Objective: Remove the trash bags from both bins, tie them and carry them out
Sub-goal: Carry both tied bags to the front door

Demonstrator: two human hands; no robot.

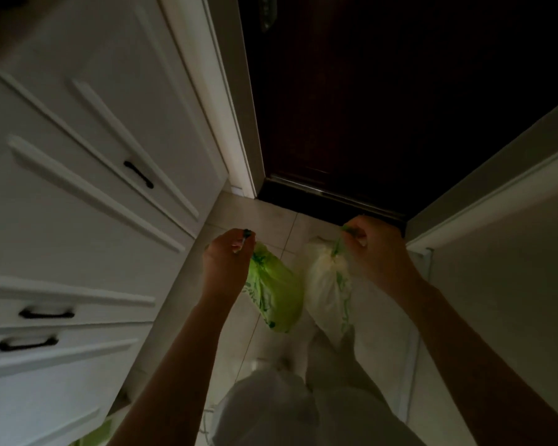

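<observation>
Two tied trash bags hang in front of me over the tiled floor. My left hand (227, 257) grips the knotted top of a bright green bag (276, 296), which dangles below it. The pale, whitish-green bag (327, 284) hangs from my right hand (372, 244), whose fingers are curled round its gathered top. Both bags are off the floor and almost touch each other. The bins are not in view.
A dark brown door (384, 107) stands shut straight ahead, its threshold (329, 196) just beyond the bags. White cabinets with black handles (78, 188) line the left. A white wall and ledge (496, 236) close in the right. My legs in light trousers (303, 397) show below.
</observation>
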